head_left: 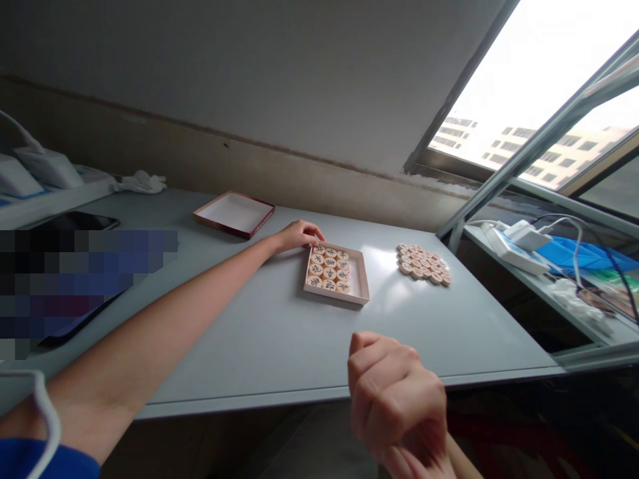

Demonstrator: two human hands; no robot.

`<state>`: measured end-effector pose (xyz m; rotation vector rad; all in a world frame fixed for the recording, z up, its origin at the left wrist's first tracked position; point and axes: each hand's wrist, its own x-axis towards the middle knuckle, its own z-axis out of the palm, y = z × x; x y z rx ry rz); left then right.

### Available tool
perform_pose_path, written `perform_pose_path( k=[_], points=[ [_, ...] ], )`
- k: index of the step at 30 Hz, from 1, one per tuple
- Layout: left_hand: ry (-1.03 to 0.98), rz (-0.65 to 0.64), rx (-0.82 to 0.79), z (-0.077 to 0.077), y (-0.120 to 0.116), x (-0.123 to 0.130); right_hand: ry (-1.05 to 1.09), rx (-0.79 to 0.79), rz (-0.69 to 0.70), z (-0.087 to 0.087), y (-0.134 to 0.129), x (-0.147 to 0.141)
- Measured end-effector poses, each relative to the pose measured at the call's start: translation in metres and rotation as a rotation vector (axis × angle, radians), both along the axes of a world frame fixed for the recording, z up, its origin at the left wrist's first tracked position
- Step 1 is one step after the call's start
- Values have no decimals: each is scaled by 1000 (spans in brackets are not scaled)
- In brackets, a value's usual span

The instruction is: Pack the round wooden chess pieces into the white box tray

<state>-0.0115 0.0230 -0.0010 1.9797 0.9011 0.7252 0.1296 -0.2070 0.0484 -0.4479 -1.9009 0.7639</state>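
My left hand (299,235) reaches across the desk, its bent fingers on the back left corner of a shallow open box (358,293). Round wooden Chinese chess pieces (329,261) with dark characters lie in rows inside, filling its left and middle. A strip of bare bottom shows along the box's right side. In front of the desk edge, my right hand (397,392) is raised in a fist, back of the fingers toward me; whatever it may hold is hidden. A cluster of more chess pieces (423,263) lies flat to the right of the box.
An open box lid (234,211) lies inside up near the wall. A dark phone (82,221) and a power strip (60,193) are on the left, beside a pixelated area. At right, a metal-framed shelf (539,279) holds chargers and cables. A white cable (47,412) crosses my left forearm.
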Motion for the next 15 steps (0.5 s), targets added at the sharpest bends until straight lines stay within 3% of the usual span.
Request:
perform_pose_path(
  k=[3, 11, 15],
  points=[
    [3, 11, -5, 1, -2, 0, -54, 151, 81, -4, 8, 2],
    [-1, 6, -4, 1, -1, 0, -438, 398, 48, -14, 7, 7],
    [7, 6, -2, 0, -1, 0, -399, 431, 13, -16, 5, 6]
  ],
)
